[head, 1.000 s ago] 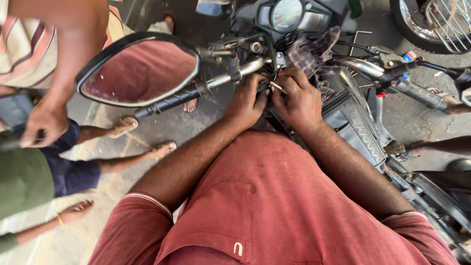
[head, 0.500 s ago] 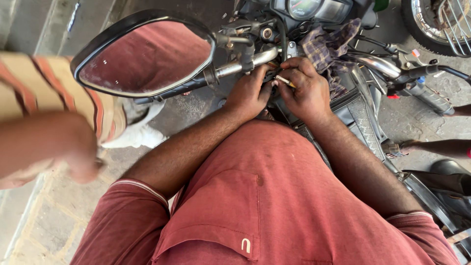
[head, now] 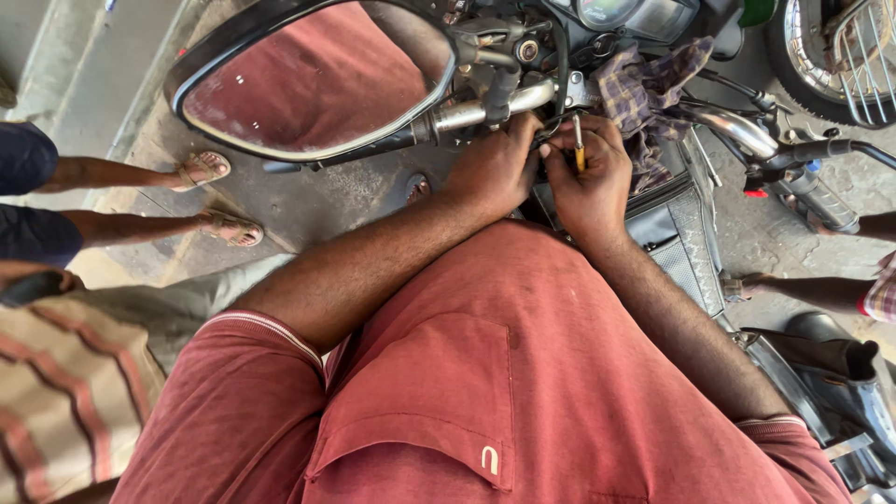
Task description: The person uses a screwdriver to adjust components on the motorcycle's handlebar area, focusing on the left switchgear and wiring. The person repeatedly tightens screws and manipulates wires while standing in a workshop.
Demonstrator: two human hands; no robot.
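Both hands at motorcycle handlebar, upper centre of frame.
Right hand (head: pixel 590 182) fingers pinch a thin yellow-handled tool (head: pixel 579 145), tip pointing up by the handlebar (head: pixel 485 110). Left hand (head: pixel 495 168) fingers curled closed just under the bar, touching right hand. Checked rag (head: pixel 644 93) just right; mirror (head: pixel 308 79) upper left.

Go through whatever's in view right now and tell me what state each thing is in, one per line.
Left hand: closed around the chrome handlebar.
Right hand: pinching a thin yellow-handled tool, upright.
Rear-view mirror: intact, reflecting red cloth.
Checked rag: crumpled, draped over the handlebar area.
Sandalled feet: flat on the concrete floor.
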